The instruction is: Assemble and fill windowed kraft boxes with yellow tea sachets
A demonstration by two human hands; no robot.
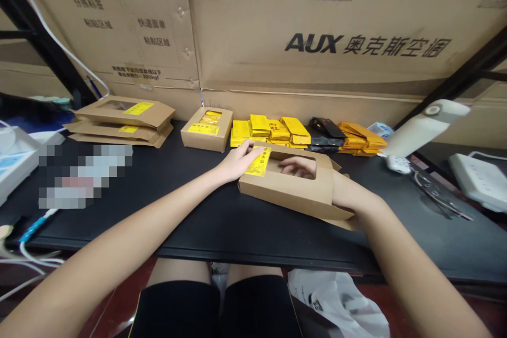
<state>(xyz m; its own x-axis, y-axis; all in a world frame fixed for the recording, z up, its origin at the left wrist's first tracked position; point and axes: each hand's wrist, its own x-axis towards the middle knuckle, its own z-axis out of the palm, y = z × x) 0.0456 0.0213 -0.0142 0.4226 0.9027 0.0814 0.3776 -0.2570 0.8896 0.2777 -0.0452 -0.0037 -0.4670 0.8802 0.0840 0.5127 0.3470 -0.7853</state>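
A brown windowed carton (pixel 285 195) with a yellow label lies on the black table, its right end open with flaps spread. My left hand (pixel 241 161) grips its left end, thumb over the label and fingers around the far edge. Through the open right end my right hand (pixel 300 167) reaches inside; its slightly curled, parted fingers show in the window, with nothing visible between them. Behind the carton stand stacks of yellow packets (pixel 273 129), black packets (pixel 325 134) and orange packets (pixel 360 138).
A closed small box (pixel 208 129) holds yellow packets. Flattened cartons (pixel 122 119) are stacked at the left. At the right are a white bottle (pixel 425 124), glasses (pixel 439 195) and a white power strip (pixel 479 177). Large cardboard (pixel 245 47) stands behind the table (pixel 190 227).
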